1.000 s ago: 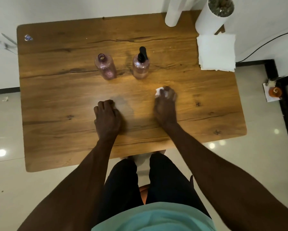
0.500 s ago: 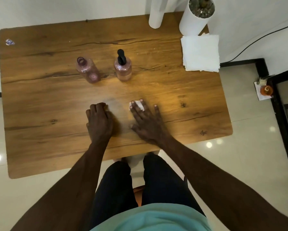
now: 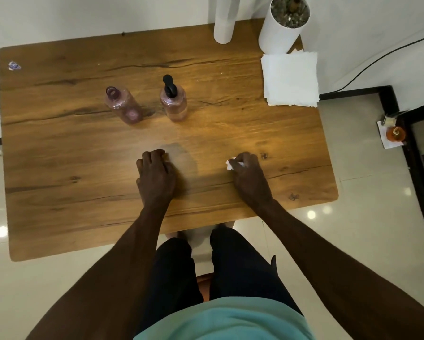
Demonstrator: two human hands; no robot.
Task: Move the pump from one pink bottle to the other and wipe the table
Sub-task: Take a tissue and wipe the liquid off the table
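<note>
Two pink bottles stand upright side by side on the wooden table (image 3: 58,148). The left pink bottle (image 3: 123,106) has an open neck with no cap. The right pink bottle (image 3: 174,104) carries the black pump (image 3: 169,87). My right hand (image 3: 249,176) rests on the table near the front right, curled around a small crumpled white tissue (image 3: 230,164) that pokes out at the fingertips. My left hand (image 3: 154,174) lies on the table in a loose fist with nothing in it, in front of the bottles.
A stack of white napkins (image 3: 290,79) lies at the back right corner, beside a white plant pot (image 3: 281,27) and a white roll (image 3: 223,23). A small wrapper (image 3: 14,65) lies at the back left corner. A faint damp patch (image 3: 179,155) shows beside my left hand.
My right hand slid with the tissue from in front of the pump bottle toward my left hand, then back out to the right. My left hand stayed in place.
</note>
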